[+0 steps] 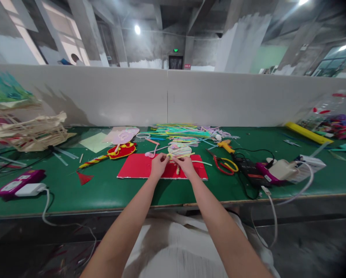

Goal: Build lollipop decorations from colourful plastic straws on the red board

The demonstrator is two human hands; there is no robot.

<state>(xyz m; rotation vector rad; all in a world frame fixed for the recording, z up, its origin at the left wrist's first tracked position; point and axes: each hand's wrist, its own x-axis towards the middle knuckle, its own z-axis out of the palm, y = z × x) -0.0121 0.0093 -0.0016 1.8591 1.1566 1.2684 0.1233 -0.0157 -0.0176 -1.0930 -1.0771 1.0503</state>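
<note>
My left hand and my right hand meet over a red board that lies flat near the table's front edge. Fingers of both hands are pinched on a thin pale yellow craft stem. The stem's right end sticks out past my right hand; its part between the fingertips is small and partly hidden. Just behind my fingers is a round pale piece with pink and white coils. A pink coiled piece rests at the board's rear left edge, and a short beige stick lies between my hands.
A heap of coloured stems lies behind the board. Red-and-yellow-handled pliers and a yellow glue gun are to the right, beside a black power strip. A red fan-shaped ornament lies left. A white partition closes the back.
</note>
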